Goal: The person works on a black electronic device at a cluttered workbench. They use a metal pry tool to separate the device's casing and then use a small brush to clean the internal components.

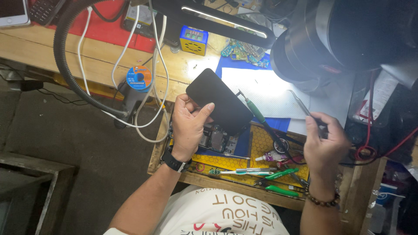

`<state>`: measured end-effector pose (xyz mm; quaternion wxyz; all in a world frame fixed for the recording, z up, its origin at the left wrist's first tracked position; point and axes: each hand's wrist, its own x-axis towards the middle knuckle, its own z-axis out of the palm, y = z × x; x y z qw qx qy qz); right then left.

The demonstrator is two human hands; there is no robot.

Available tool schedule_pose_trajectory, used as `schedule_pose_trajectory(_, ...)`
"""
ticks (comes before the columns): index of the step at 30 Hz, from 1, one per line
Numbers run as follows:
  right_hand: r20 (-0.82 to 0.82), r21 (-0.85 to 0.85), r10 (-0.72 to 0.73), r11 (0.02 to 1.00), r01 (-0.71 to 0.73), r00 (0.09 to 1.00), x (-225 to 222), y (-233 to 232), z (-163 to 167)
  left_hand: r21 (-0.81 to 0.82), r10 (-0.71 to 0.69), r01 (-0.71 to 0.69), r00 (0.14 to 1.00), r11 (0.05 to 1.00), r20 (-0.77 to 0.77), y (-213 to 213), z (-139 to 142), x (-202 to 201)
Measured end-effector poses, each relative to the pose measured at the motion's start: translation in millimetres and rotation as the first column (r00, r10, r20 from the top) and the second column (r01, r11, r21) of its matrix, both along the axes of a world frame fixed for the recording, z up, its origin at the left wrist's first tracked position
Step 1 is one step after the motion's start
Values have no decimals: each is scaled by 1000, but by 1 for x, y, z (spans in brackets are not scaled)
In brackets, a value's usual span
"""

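Head view: left hand (188,126) pinches the phone (220,102) by its seven-o'clock edge, right hand (324,139) closed on tweezers (300,101); best kept steady

left hand (188,126): raised, fingers curled in a grip | right hand (324,141): raised, fingertips pinched

Take the blue box (193,40) with its small lit display as your landmark, at the back of the bench. Just left of and nearer to you than it lies a solder spool (139,78) with a round blue and orange label. Far to its left, at the corner, you see a white-framed phone (13,13) with a pale screen. Well to its right, a white label (378,98) with red print hangs tilted.
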<state>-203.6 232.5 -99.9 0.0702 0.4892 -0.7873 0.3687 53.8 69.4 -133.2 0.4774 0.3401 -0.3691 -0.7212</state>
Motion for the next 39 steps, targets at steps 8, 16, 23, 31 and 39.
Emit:
schedule_pose_trajectory(8, -109, -13, -47, 999, 45, 993, -26, 35, -16, 1, 7, -7, 1000, 1000, 8, 1, -3, -1)
schedule_pose_trajectory(16, -196, -37, -151, 989, 146, 969, -24, 33, -23, -15, 12, -11, 999, 1000, 40, 4, -5, -4)
schedule_pose_trajectory(23, -269, 73, -140, 984, 165, 953, -18, 29, -15, -20, 17, -17, 1000, 1000, -8, 6, -4, -2)
schedule_pose_trajectory(31, -432, 65, 77, 996, -54, 899, 23, 19, -4, -39, 9, -9, 1000, 999, 6, 4, -6, -2)
schedule_pose_trajectory(39, -263, 125, 208, 976, -181, 942, 73, -5, 4, 5, 12, -12, 1000, 1000, 1, 4, -5, -2)
